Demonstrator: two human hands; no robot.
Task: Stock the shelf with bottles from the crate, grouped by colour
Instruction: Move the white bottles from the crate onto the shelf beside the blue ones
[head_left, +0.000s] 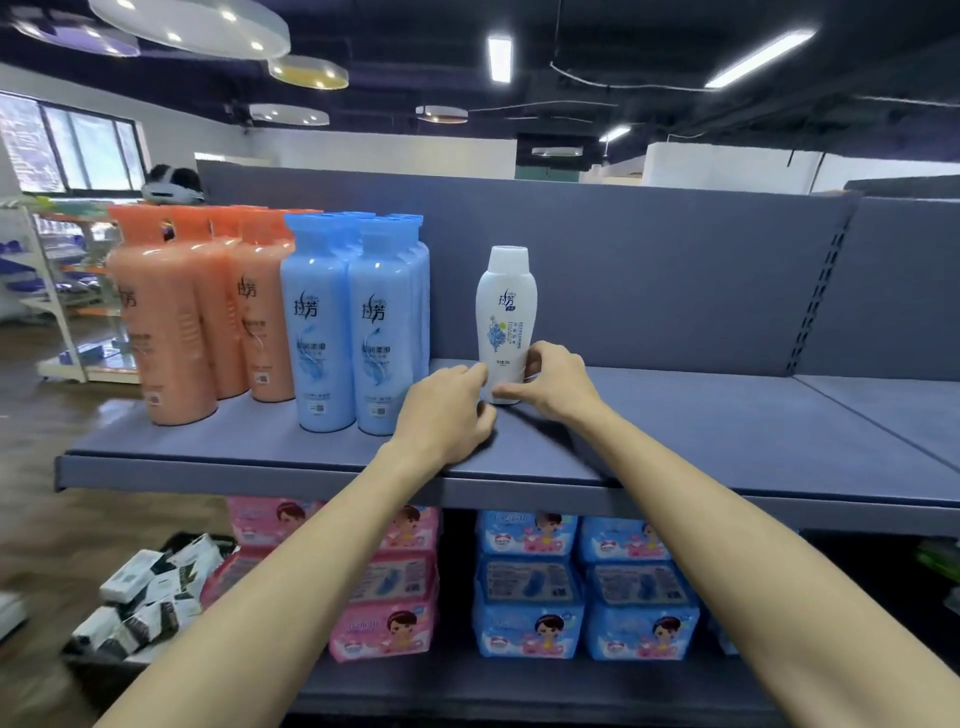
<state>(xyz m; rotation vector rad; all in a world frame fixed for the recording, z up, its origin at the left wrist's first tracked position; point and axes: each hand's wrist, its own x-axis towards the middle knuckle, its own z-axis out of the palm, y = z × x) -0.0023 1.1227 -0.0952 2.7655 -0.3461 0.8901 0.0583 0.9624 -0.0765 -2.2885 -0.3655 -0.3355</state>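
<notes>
The single head-worn camera is looking forward and slightly down from close range, facing the shelf (675, 415) squarely, with both forearms reaching away from it into view.

On the upper shelf (727, 431), the small bottle (506, 322) stands upright as landmark. To its left, apart from it, stands a cluster of tall bottles (358, 322), and further left another cluster (197, 312). The left hand (447, 410) touches the small bottle's base from the left, the right hand (553, 379) from the right. Below it, on the lower shelf, lie stacked packs (582, 587).
</notes>
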